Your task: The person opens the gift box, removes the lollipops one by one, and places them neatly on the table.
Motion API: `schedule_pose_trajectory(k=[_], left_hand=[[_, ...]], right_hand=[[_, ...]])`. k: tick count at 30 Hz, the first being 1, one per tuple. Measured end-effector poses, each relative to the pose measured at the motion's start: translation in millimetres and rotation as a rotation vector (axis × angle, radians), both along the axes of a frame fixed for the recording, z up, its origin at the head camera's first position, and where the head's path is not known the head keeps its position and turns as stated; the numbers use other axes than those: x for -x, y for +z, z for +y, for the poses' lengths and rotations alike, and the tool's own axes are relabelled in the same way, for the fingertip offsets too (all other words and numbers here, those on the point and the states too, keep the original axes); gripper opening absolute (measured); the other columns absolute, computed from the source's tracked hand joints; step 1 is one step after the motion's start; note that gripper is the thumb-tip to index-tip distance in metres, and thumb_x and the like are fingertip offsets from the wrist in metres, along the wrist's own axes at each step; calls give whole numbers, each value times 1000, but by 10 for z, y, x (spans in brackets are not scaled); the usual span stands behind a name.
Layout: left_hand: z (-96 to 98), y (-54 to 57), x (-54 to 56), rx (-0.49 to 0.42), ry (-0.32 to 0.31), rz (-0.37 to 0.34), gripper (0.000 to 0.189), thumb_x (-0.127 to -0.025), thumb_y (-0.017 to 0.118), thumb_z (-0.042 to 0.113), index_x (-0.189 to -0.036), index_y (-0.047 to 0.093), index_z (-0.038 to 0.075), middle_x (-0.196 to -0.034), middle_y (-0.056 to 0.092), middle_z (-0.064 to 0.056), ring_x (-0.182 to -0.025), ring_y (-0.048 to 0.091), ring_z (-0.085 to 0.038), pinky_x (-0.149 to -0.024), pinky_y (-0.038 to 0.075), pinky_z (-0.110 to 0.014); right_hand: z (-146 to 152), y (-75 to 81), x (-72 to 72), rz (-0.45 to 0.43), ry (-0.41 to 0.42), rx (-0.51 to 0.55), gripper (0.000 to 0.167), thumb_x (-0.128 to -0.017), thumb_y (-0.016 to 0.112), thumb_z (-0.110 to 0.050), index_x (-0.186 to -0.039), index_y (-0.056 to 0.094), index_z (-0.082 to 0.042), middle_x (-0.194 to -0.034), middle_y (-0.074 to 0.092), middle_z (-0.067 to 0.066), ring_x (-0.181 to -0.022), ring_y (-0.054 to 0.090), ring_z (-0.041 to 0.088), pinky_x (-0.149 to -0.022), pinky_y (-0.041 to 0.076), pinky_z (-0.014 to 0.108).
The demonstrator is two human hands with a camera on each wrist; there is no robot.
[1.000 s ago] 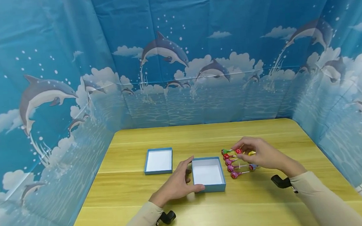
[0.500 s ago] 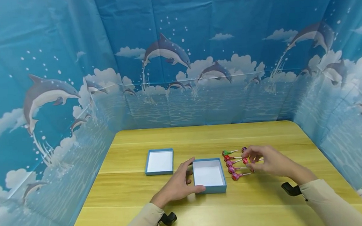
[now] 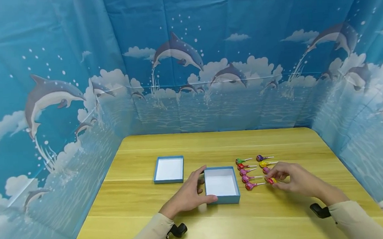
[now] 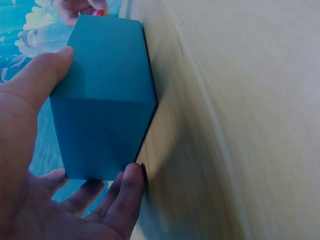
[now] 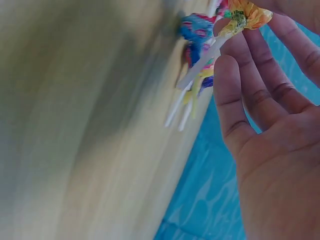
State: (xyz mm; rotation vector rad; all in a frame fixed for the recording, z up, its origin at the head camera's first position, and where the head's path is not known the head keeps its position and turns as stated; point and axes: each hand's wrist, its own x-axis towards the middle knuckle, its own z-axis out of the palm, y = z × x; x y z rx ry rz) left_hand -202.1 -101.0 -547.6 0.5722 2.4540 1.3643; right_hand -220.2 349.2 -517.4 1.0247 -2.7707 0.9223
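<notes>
My left hand [image 3: 188, 193] holds an open-topped blue box [image 3: 228, 199] with a white inside, thumb on its near wall and fingers along its left side. In the left wrist view, the fingertips touch the lower edge of the box [image 4: 105, 135]. My right hand [image 3: 295, 179] pinches a lollipop [image 3: 271, 181] in a red and yellow wrapper. Its white stick [image 5: 202, 62] shows in the right wrist view. Just beyond lie a purple lollipop [image 3: 259, 158], a yellow lollipop [image 3: 263, 164] and a pink lollipop [image 3: 266, 170]. A blue-wrapped lollipop [image 5: 196, 27] is hidden by the hand in the head view.
Between box and right hand runs a column of several lollipops, from a green lollipop [image 3: 239, 161] down to a pink lollipop [image 3: 249, 186]. A shallow blue lid [image 3: 169, 169], white inside, lies left of the box. A dolphin-print curtain [image 3: 190, 108] surrounds the wooden table [image 3: 145, 215].
My right hand has moved right and toward me with the pinched lollipop, uncovering the purple and yellow lollipops behind it. The left hand and the box have stayed in place.
</notes>
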Motion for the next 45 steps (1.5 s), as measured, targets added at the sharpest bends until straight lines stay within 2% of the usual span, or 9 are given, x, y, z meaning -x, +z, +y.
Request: schedule_pose_trajectory(k=[10, 19, 24, 29, 40, 45], left_hand=[[-12, -11, 8, 5, -9, 1, 117, -101, 93, 51, -189, 20, 23, -178, 45, -16, -143, 65, -25, -109, 61, -40], [-13, 6, 2, 30, -9, 11, 117, -101, 93, 52, -189, 21, 23, -174, 48, -16, -121, 64, -23, -97, 55, -33], [-12, 9, 5, 30, -9, 4, 116, -102, 92, 52, -189, 21, 26, -173, 48, -15, -117, 63, -24, -93, 52, -34], [-14, 14, 3, 29, -13, 4, 116, -102, 92, 52, -189, 21, 24, -170, 50, -15, -117, 62, -25, -93, 52, -34], [-10, 26, -7, 11, -7, -4, 117, -101, 94, 51, -188, 22, 23, -174, 48, -17, -119, 63, -27, -94, 53, -34], [-8, 34, -16, -3, -3, -14, 116, -100, 94, 49, -188, 23, 23, -175, 48, -17, -123, 64, -26, -98, 55, -34]], right_hand=[[43, -167, -37, -76, -56, -20, 30, -93, 101, -16, -112, 79, -24, -107, 77, -13, -92, 68, -4, -78, 65, 26], [60, -232, -30, -31, -4, -16, 34, -91, 102, -11, -114, 80, -26, -109, 78, -10, -93, 69, -1, -77, 65, 28], [61, -261, -23, -74, -1, -11, 33, -93, 99, -8, -115, 81, -23, -112, 76, -6, -95, 72, 2, -80, 69, 27], [51, -260, -29, -113, -10, -11, 31, -95, 97, -7, -117, 81, -21, -113, 75, -4, -95, 73, 5, -82, 70, 28], [58, -310, -8, -69, -33, -3, 31, -95, 98, -7, -118, 82, -21, -111, 74, -5, -93, 70, 0, -77, 67, 28], [66, -333, -10, -22, -38, 2, 32, -94, 98, -6, -117, 82, -22, -111, 74, -8, -93, 69, -2, -75, 66, 27]])
